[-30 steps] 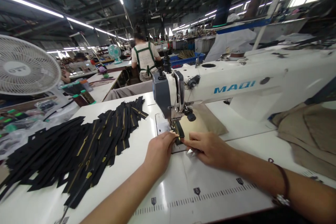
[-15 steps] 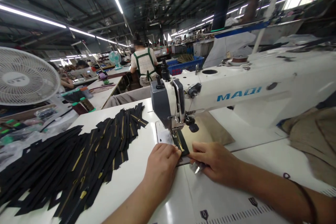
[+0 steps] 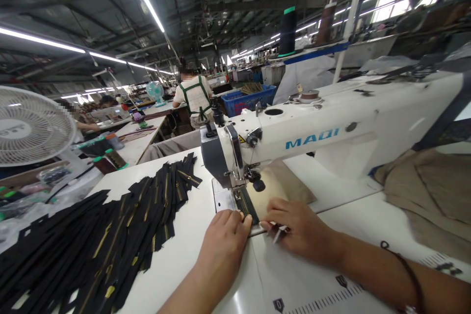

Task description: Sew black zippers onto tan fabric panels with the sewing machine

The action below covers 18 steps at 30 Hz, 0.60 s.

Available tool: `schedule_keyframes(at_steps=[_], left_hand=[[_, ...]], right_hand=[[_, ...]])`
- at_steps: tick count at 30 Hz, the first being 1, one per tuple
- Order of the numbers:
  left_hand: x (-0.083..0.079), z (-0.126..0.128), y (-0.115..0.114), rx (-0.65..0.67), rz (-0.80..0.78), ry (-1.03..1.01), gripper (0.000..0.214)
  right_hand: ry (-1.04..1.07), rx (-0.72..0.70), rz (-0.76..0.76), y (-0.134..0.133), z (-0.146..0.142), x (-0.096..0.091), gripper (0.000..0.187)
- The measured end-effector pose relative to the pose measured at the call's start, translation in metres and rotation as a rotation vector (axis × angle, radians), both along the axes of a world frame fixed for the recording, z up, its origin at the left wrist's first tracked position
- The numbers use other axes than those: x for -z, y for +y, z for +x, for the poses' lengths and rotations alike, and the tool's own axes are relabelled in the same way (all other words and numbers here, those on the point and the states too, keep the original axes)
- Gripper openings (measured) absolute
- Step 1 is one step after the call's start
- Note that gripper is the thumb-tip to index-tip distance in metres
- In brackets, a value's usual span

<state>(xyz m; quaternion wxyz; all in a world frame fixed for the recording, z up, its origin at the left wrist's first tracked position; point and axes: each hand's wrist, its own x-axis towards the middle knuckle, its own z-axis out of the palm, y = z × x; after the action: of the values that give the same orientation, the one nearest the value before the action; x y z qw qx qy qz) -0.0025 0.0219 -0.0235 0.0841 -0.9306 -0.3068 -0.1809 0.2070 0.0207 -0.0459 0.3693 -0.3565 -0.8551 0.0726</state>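
The left hand [image 3: 224, 240] and right hand [image 3: 294, 228] press flat, fingers together, on either side of a black zipper tape with brass teeth [image 3: 249, 206] lying under the white sewing machine [image 3: 331, 127] near the white surface's [image 3: 191, 250] middle. A heap of black zippers [image 3: 110, 225] lies toward its left edge.

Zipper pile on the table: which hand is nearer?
Left. The left hand lies just right of the zipper pile, beside the zipper under the presser foot; the right hand is beyond that zipper, farther from the pile.
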Motion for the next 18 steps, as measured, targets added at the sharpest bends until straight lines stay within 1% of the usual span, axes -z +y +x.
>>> schedule_keyframes(at_steps=[1, 3, 6, 9, 11, 14, 18], left_hand=[[-0.001, 0.000, -0.001, -0.009, -0.008, 0.018, 0.024], [-0.001, 0.000, -0.003, -0.019, -0.025, 0.025, 0.024], [0.003, -0.001, -0.007, -0.023, -0.022, -0.049, 0.023], [0.008, -0.003, -0.012, -0.044, 0.001, -0.126, 0.021], [0.009, -0.002, -0.015, -0.079, 0.014, -0.122, 0.019], [0.007, 0.000, -0.018, -0.124, 0.011, -0.084, 0.019], [0.001, 0.002, -0.018, -0.123, -0.022, -0.056, 0.019]], right_hand=[[0.026, 0.006, 0.023, 0.001, -0.001, 0.001, 0.022], [0.012, 0.005, 0.042, 0.003, -0.006, 0.003, 0.024], [-0.052, 0.023, 0.029, 0.001, -0.014, 0.006, 0.025], [-0.064, 0.079, 0.009, -0.002, -0.020, 0.007, 0.023], [-0.070, 0.118, 0.003, -0.004, -0.021, 0.006, 0.022], [-0.084, 0.147, -0.004, -0.005, -0.022, 0.004, 0.023], [-0.132, 0.153, -0.030, -0.002, -0.021, 0.002, 0.022]])
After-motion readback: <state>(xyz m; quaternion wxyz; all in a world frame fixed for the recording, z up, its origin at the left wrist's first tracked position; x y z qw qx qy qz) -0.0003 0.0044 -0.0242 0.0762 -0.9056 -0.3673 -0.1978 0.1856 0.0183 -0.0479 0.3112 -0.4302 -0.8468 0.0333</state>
